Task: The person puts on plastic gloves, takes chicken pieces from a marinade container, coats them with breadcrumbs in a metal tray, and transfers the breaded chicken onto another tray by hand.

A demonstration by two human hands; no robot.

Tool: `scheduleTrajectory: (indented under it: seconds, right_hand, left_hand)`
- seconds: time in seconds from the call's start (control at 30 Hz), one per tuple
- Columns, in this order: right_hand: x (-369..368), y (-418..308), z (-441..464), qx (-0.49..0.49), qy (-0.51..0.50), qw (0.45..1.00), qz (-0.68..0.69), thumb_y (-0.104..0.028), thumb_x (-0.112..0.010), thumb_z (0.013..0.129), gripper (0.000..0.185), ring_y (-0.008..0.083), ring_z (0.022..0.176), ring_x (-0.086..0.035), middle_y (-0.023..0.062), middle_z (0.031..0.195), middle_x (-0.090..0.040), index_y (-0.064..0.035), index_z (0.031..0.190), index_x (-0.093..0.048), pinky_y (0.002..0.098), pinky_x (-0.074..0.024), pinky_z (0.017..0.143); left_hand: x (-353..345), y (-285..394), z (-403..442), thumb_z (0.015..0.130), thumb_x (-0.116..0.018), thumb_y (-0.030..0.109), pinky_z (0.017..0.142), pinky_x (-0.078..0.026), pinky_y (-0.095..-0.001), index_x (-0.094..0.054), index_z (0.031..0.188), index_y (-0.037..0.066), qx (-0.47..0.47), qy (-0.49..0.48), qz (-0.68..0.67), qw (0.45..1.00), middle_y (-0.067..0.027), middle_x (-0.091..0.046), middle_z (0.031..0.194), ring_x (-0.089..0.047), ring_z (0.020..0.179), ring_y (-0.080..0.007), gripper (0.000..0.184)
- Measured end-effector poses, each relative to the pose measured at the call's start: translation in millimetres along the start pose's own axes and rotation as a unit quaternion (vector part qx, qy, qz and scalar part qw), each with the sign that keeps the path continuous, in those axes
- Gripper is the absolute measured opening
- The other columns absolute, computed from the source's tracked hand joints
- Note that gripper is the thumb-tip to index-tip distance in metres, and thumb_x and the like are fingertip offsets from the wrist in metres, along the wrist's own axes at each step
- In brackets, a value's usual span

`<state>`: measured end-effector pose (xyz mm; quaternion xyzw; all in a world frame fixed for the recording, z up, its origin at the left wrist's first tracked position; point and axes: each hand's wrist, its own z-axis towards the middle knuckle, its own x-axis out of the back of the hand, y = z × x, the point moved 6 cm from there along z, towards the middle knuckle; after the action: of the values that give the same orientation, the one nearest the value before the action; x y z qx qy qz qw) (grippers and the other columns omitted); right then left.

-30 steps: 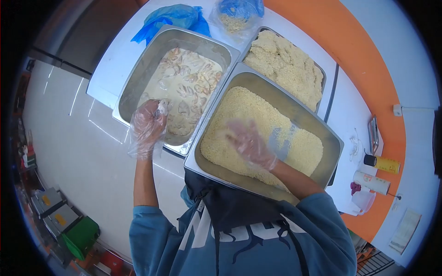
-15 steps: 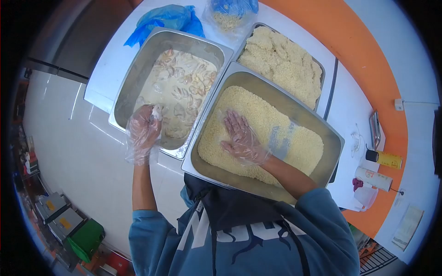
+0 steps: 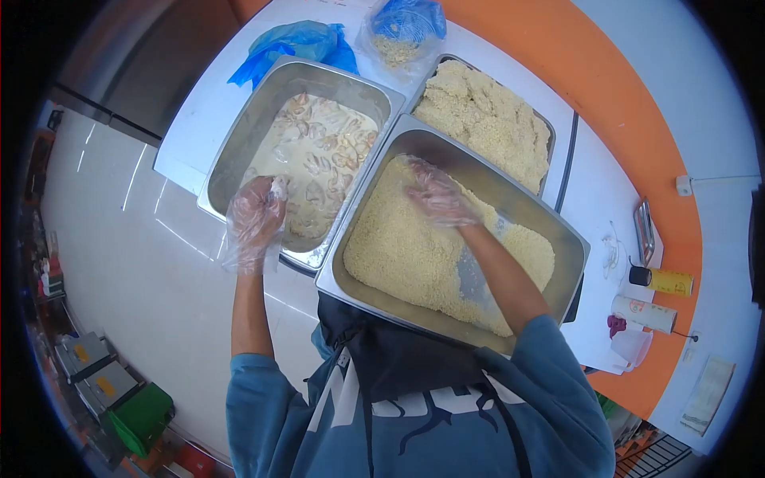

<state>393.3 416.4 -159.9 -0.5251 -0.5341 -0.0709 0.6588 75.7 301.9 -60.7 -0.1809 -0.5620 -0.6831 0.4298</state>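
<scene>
L hand (image 3: 256, 211) curled @ batter pan (image 3: 239, 139) rim, R hand (image 3: 441, 195) in crumb pan (image 3: 570, 263); can't tell if fingers pinch sth.

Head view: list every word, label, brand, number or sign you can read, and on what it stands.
No text reads clearly.
Yellow can: print too small to read.
White cylinder: reddish marking, too blurred to read.
Shirt: large pale shapes, partly covered; no letter is certain.
Paper at lower right: any print too blurred to read.
</scene>
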Motion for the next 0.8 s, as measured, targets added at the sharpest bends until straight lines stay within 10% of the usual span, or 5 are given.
scheduleTrajectory:
  seconds: [0.37,0.57,0.8]
  right_hand:
    - [-0.4,-14.0,-14.2,-0.048,-0.285,0.956,-0.039,-0.054,-0.074,0.078,0.092,0.0355,0.140,-0.037,0.0230,0.148,-0.042,-0.0048,0.147,-0.039,0.0411,-0.0304,0.117]
    - [-6.9,-26.5,-34.5,-0.179,-0.268,0.946,-0.033,-0.045,-0.077,0.078,0.088,0.0364,0.138,-0.039,0.0230,0.147,-0.043,-0.0038,0.146,-0.040,0.0392,-0.0323,0.116]
    - [4.7,-52.3,-41.8,-0.025,-0.202,0.976,-0.080,-0.026,-0.077,0.076,0.061,0.0370,0.116,-0.057,0.0228,0.121,-0.061,-0.0042,0.129,-0.055,0.0424,-0.0455,0.100]
  left_hand:
    - [5.7,1.7,-2.1,0.084,-0.067,0.020,0.069,-0.052,-0.0427,-0.070,0.092,0.007,0.002,0.027,0.030,0.999,-0.0145,-0.068,0.085,-0.066,0.079,-0.0356,0.016]
    - [5.1,2.1,-1.6,0.084,-0.066,0.021,0.071,-0.052,-0.0422,-0.070,0.092,0.006,0.032,0.020,0.028,0.999,-0.0145,-0.068,0.086,-0.066,0.080,-0.0352,0.017]
    - [1.5,-5.4,-3.5,0.083,-0.065,0.020,0.074,-0.052,-0.0423,-0.070,0.095,0.006,0.037,0.006,0.007,0.999,-0.0151,-0.069,0.090,-0.067,0.084,-0.0345,0.019]
